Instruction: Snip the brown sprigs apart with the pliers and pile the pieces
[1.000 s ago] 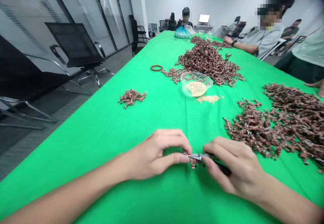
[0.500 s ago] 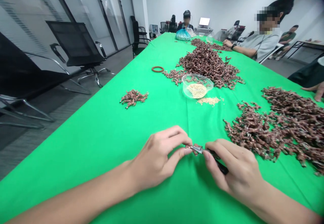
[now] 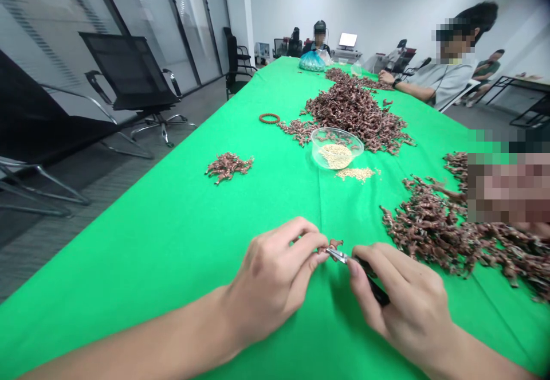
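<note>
- We pinch a small brown figurine (image 3: 336, 245) between the thumb and index finger of our left hand (image 3: 275, 271); it pokes out past the fingertips, toward the right hand.
- The tips of our pliers (image 3: 339, 255) meet it just beside those fingertips.
- Our right hand (image 3: 406, 282) curls its fingers and thumb around the dark handles.
- Beyond our hands, a small pile of figurines (image 3: 229, 167) lies to the left, and a clear bowl (image 3: 317, 155) of pale beads (image 3: 335, 155) sits ahead.
- Behind the bowl we see a large brown heap (image 3: 356, 109).
</note>
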A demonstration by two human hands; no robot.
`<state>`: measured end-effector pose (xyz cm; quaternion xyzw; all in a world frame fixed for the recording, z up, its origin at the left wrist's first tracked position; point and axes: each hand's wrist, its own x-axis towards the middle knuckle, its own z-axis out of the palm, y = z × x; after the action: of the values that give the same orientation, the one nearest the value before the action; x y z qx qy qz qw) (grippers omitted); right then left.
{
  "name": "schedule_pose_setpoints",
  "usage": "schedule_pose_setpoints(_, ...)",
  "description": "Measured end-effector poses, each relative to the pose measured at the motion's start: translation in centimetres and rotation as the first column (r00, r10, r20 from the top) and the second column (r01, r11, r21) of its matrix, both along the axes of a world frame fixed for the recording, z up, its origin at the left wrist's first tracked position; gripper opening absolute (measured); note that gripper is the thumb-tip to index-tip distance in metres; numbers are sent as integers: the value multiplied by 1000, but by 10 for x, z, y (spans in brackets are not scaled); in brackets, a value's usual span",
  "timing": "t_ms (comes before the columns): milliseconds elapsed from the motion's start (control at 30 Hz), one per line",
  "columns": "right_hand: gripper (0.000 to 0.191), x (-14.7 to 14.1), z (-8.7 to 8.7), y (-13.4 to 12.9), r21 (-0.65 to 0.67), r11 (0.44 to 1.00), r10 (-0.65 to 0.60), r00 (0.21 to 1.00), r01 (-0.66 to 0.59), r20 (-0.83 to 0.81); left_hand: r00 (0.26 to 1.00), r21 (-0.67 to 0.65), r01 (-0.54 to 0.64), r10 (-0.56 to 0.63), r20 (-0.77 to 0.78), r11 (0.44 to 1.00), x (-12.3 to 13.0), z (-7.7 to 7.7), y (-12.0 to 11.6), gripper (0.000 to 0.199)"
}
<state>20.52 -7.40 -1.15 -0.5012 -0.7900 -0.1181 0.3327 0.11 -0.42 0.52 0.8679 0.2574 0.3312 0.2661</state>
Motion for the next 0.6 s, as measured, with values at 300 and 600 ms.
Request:
schedule_pose_setpoints(300,11,0,2,4,-12,1000,11,995,-13,-97,1000,-55,5,-4,19,998,-2,0,4,18)
schedule_pose_setpoints(600,12,5,4,10,-19,998,49,973,-55,-225,992,-94,-12,24,122,995,-1,0,12,16)
